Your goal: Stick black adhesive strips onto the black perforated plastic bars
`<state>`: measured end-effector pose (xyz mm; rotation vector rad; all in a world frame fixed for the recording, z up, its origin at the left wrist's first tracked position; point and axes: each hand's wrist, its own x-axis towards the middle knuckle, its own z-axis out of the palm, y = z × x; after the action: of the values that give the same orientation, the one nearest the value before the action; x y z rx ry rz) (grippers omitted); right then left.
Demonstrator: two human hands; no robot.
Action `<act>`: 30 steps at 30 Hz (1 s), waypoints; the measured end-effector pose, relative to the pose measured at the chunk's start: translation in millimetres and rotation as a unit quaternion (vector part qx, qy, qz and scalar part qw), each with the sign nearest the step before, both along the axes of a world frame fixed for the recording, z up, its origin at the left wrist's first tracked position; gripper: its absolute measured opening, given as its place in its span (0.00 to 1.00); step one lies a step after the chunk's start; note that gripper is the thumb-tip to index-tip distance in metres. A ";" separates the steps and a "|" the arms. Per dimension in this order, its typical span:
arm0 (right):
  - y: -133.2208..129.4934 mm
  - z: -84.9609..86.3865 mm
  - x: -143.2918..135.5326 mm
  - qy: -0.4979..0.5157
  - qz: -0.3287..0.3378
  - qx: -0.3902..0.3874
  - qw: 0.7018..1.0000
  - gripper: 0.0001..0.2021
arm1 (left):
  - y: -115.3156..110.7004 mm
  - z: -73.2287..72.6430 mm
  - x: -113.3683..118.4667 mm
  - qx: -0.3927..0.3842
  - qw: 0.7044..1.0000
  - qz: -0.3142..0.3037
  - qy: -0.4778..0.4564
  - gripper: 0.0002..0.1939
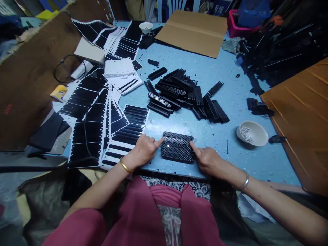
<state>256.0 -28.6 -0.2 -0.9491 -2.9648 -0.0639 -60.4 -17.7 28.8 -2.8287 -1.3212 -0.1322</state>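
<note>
Several black perforated strips [177,156] lie side by side near the table's front edge, forming a flat block with small silver screw-like dots. One greyer strip [178,140] is second from the far side. My left hand [145,149] comes from the left, its index finger stretched to that strip's left end and the other fingers curled. From the right, my right hand [208,159] puts an extended index fingertip at the opposite end; its remaining fingers are partly hidden. Neither hand visibly grips anything. Beyond them is a heap of black plastic pieces [188,90], some with perforated faces.
Sheets of long black stickers [88,136] cover the left side. A white bowl [260,133] holding small silver parts stands right, near a thin dark pin [227,147]. Cardboard [194,29] lies at the back; a brown board [302,112] borders the right, another panel [38,75] the left.
</note>
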 end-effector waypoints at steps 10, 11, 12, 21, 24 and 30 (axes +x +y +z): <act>0.5 -5.7 1.6 0.035 -0.017 -0.027 0.999 0.45 | 1.3 -12.1 -7.0 -0.073 0.997 0.006 -0.012 0.32; 1.6 -4.4 2.1 0.039 -0.015 -0.033 0.999 0.45 | 1.7 -12.1 -8.5 -0.085 0.996 0.004 -0.011 0.32; 2.9 -2.9 2.6 0.041 -0.015 -0.039 0.998 0.44 | 2.6 -11.3 -10.0 -0.096 0.995 0.000 -0.005 0.33; 9.2 -4.8 3.5 0.056 -0.011 -0.030 0.998 0.40 | 25.1 6.2 -10.2 -0.152 0.988 -0.020 -0.017 0.29; 7.0 -7.9 2.6 0.037 -0.019 -0.009 0.999 0.40 | 23.4 3.2 -5.6 -0.131 0.991 -0.016 -0.025 0.28; 3.2 -5.6 1.2 0.024 -0.015 0.005 1.000 0.42 | 9.4 -11.6 -8.6 -0.071 0.996 -0.050 0.030 0.34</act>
<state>257.2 -25.4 -5.8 -0.9804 -2.9042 -0.0561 -69.0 -8.3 17.2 -2.9914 -1.2241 0.0491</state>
